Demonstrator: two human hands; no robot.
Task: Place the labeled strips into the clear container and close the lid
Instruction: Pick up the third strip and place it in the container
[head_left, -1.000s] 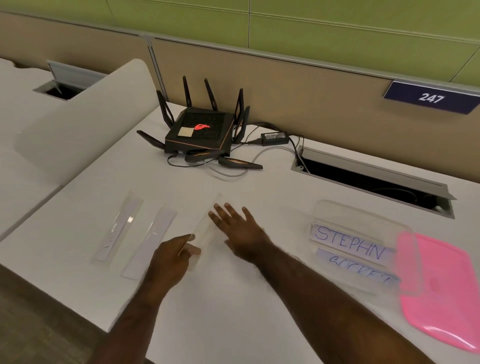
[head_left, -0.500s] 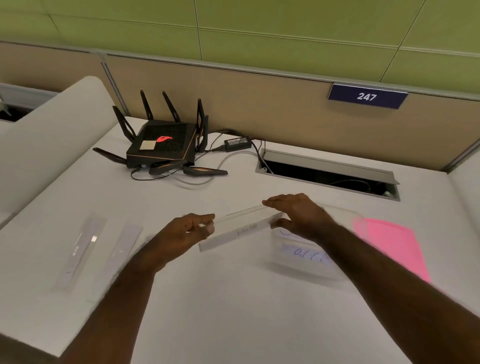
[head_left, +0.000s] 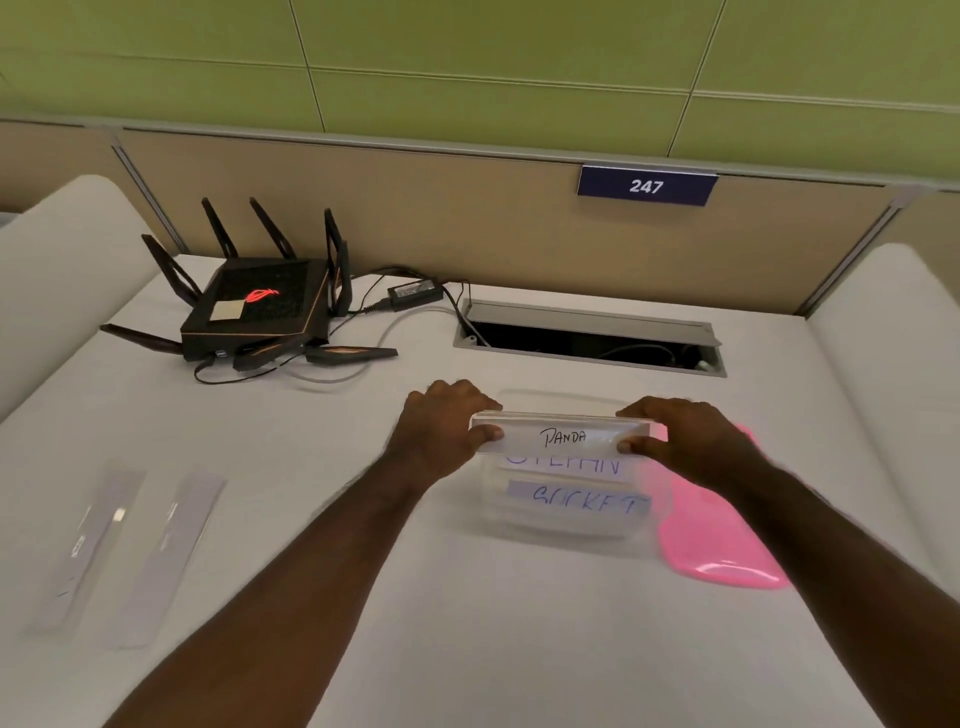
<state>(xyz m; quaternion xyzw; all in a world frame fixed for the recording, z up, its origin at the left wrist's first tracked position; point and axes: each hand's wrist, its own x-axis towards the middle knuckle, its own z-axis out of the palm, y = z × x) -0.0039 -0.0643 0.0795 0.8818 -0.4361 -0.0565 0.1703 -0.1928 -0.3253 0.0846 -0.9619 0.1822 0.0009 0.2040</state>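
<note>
Resting on the white desk (head_left: 467, 623), the clear container (head_left: 566, 525) is seen open, with its pink lid (head_left: 717, 545) laid flat just beside it on the right; two labelled strips are held inside it, one lettered "STEPHN" (head_left: 566, 464), partly hidden, and one nearer the camera lettered "SOCKET" (head_left: 582, 503); a third strip, marked "PANDA" (head_left: 563, 436), is held level above the container's far part, its two ends being gripped; its left end is pinched by the left hand (head_left: 441, 431), the thumb pressed on the near face and the fingers curled over the top edge; its right end is pinched in the same manner by the right hand (head_left: 691, 441); both hands are thus closed narrowly upon the strip, and whether the strip touches the container cannot be told; two further strips (head_left: 98, 540) (head_left: 171, 551) are left lying side by side on the desk, well apart to the left; a black router (head_left: 260, 306) is placed at the far left of the desk.
</note>
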